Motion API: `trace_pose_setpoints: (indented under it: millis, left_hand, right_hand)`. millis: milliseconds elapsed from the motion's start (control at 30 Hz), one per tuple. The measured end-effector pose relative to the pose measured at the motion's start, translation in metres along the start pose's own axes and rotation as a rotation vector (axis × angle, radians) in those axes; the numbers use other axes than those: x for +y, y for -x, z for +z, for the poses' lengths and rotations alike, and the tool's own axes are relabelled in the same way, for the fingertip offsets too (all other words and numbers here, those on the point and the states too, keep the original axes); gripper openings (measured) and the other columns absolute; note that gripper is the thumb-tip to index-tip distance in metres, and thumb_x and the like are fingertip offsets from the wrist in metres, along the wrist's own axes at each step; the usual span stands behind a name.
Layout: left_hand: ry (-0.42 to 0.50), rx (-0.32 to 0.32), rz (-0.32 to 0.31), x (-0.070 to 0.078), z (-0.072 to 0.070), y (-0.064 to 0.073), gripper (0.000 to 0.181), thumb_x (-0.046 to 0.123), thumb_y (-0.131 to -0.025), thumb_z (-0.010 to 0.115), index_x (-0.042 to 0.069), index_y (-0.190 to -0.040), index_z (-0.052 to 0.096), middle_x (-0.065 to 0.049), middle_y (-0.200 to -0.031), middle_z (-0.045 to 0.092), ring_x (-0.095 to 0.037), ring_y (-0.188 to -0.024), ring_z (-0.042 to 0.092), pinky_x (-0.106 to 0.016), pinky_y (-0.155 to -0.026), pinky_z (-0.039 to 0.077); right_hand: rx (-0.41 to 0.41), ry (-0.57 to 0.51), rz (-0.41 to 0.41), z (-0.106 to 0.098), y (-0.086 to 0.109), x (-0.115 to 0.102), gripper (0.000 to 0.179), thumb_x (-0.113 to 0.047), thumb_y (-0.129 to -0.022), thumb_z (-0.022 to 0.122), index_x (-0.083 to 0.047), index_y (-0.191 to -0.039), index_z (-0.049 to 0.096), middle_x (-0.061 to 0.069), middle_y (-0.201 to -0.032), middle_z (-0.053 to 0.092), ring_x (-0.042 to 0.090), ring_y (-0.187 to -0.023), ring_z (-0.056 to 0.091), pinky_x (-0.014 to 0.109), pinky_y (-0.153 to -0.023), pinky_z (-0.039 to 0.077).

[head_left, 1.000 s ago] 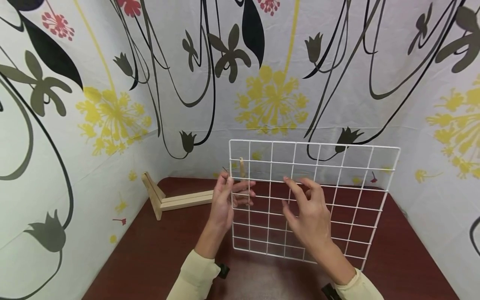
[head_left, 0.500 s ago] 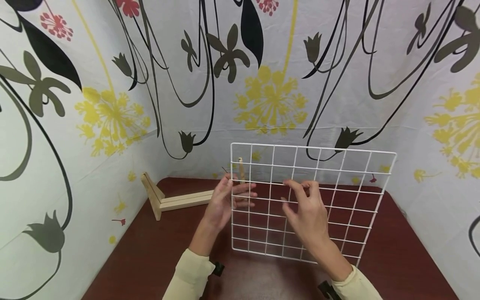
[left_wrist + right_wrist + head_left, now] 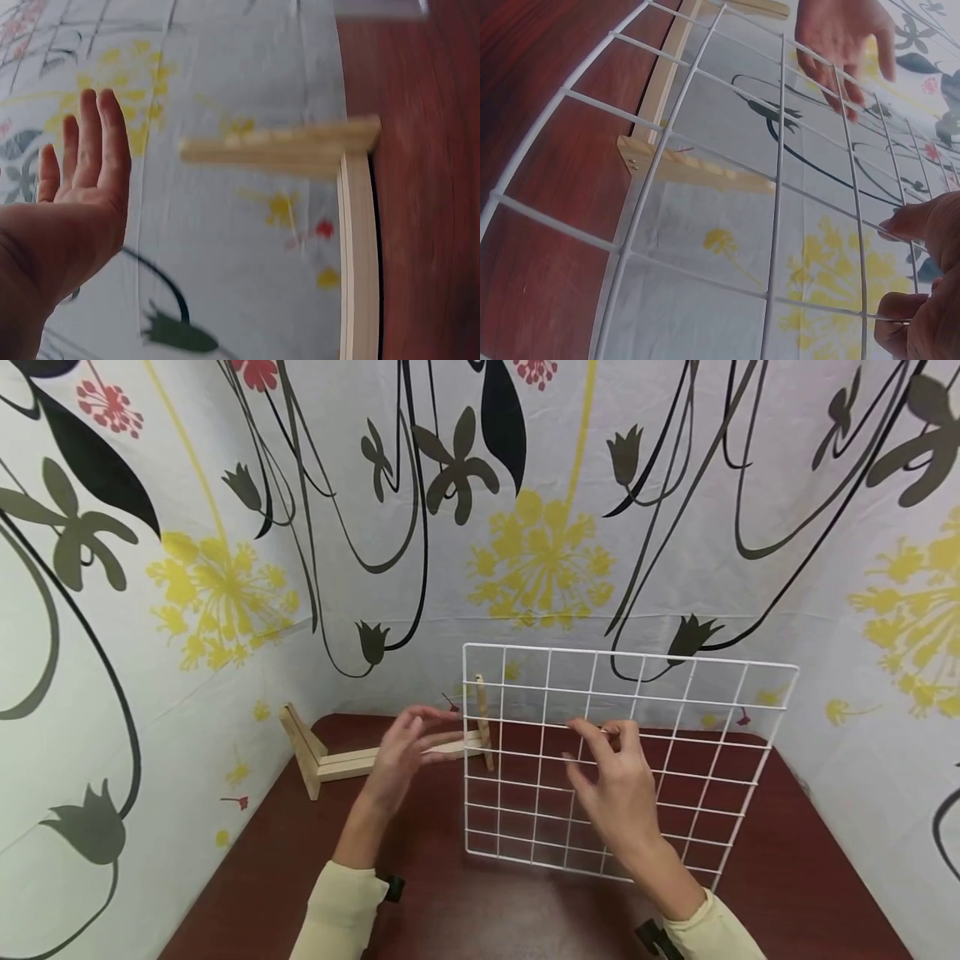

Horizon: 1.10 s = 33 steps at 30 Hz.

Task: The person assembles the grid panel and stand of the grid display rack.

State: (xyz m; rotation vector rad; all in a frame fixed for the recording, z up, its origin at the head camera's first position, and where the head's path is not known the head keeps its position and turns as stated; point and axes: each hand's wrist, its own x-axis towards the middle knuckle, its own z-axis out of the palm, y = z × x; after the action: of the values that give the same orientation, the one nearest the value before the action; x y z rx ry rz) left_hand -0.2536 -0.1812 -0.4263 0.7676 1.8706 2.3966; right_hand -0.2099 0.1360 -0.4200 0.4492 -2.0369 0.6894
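A white wire grid panel (image 3: 551, 649) stands nearly upright over the table, leaning slightly. The fingers and thumb of my right hand (image 3: 622, 785) pinch its wires near the middle; in the right wrist view, fingers of the right hand (image 3: 941, 319) curl at the wires. To the left of the panel's edge is my left hand (image 3: 390, 768), fingers extended and holding nothing. The left wrist view shows the left hand (image 3: 90, 206) with its fingers straight. Behind both, a pale wooden stand (image 3: 345, 767) has a long crossbar and an upright piece at each end, partly covered by the left hand.
The dark red table (image 3: 247, 893) carries the stand near its back left. Floral-patterned cloth (image 3: 675, 568) hangs behind the table and along both sides. Beyond the panel, one wooden upright (image 3: 697, 169) of the stand shows through the wires.
My left hand has come away from the panel's left edge and moved left, uncovering the stand's right upright. The right hand keeps its grip, and the panel has shifted only slightly.
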Motion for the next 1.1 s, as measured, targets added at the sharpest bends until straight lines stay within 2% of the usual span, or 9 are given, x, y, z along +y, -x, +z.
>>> trace_pose_setpoints:
  millis: [133,233,333,433,633,700,767,967,1100]
  left_hand:
    - [-0.170,0.224,-0.014,0.007,-0.023,0.009,0.036,0.030,-0.116,0.041,-0.001,-0.135,0.048,-0.012,-0.138,0.067,-0.038,-0.127,0.070,-0.055,-0.097,0.061]
    - [-0.327,0.427,-0.042,0.007,-0.039,0.017,0.037,0.034,-0.114,0.047,0.002,-0.133,0.050,-0.007,-0.131,0.071,-0.028,-0.123,0.073,-0.045,-0.095,0.063]
    - [-0.471,0.574,-0.038,0.005,-0.053,0.026,0.037,0.032,-0.113,0.049,0.003,-0.136,0.052,-0.005,-0.132,0.070,-0.016,-0.125,0.069,-0.030,-0.096,0.059]
    - [-0.581,0.681,0.060,-0.001,-0.070,0.032,0.038,0.026,-0.113,0.052,0.002,-0.141,0.051,-0.010,-0.140,0.061,-0.013,-0.126,0.058,-0.026,-0.100,0.048]
    - [-0.800,0.896,0.311,-0.005,-0.105,0.036,0.050,0.010,-0.103,0.065,0.008,-0.150,0.047,-0.014,-0.159,0.043,-0.030,-0.148,0.039,-0.055,-0.121,0.031]
    - [-0.834,0.926,0.355,-0.004,-0.117,0.037,0.057,0.005,-0.099,0.067,0.008,-0.151,0.045,-0.016,-0.162,0.038,-0.032,-0.158,0.028,-0.055,-0.128,0.022]
    - [-0.846,0.936,0.360,-0.003,-0.126,0.039,0.064,0.000,-0.097,0.067,0.009,-0.155,0.041,-0.016,-0.165,0.033,-0.031,-0.160,0.024,-0.050,-0.131,0.019]
    - [-0.739,0.912,0.143,0.001,-0.140,0.049,0.078,0.009,-0.106,0.058,0.021,-0.170,0.016,-0.008,-0.176,0.015,-0.022,-0.165,0.011,-0.047,-0.135,0.011]
    - [-0.526,0.901,-0.006,-0.002,-0.148,0.051,0.087,0.022,-0.107,0.060,0.023,-0.171,0.002,-0.012,-0.179,0.005,-0.030,-0.167,0.005,-0.051,-0.136,0.008]
  right_hand:
    - [-0.004,0.003,0.004,0.001,0.000,0.002,0.057,-0.003,-0.077,0.088,-0.018,-0.129,0.070,0.019,-0.108,0.053,0.029,-0.082,0.061,0.047,-0.065,0.053]
    - [-0.019,-0.005,0.020,0.002,0.000,0.002,0.054,-0.005,-0.080,0.087,-0.019,-0.129,0.069,0.018,-0.109,0.053,0.029,-0.084,0.060,0.047,-0.067,0.053]
    - [-0.024,-0.011,0.027,0.003,0.000,0.002,0.053,-0.006,-0.081,0.087,-0.019,-0.129,0.069,0.018,-0.110,0.053,0.029,-0.085,0.061,0.048,-0.067,0.054]
    - [-0.020,-0.008,0.029,0.003,0.001,0.003,0.054,-0.006,-0.080,0.088,-0.019,-0.129,0.070,0.018,-0.109,0.053,0.030,-0.084,0.061,0.048,-0.066,0.053]
    - [-0.012,0.004,0.014,0.001,0.005,0.007,0.056,-0.005,-0.078,0.090,-0.019,-0.128,0.070,0.018,-0.108,0.053,0.031,-0.083,0.061,0.048,-0.064,0.053]
    - [-0.018,-0.001,0.014,0.000,0.006,0.008,0.055,-0.006,-0.079,0.089,-0.018,-0.129,0.070,0.018,-0.109,0.053,0.030,-0.083,0.061,0.048,-0.063,0.053]
    - [-0.032,-0.004,0.011,-0.002,0.006,0.009,0.053,-0.007,-0.081,0.088,-0.018,-0.129,0.070,0.018,-0.109,0.053,0.028,-0.083,0.060,0.046,-0.064,0.052]
    - [-0.041,-0.021,-0.023,-0.005,0.009,0.009,0.052,-0.009,-0.082,0.088,-0.018,-0.130,0.071,0.017,-0.108,0.053,0.023,-0.081,0.056,0.041,-0.062,0.050]
    - [-0.048,-0.025,-0.048,-0.005,0.010,0.010,0.055,-0.008,-0.080,0.090,-0.018,-0.131,0.071,0.017,-0.108,0.053,0.023,-0.081,0.056,0.040,-0.063,0.051]
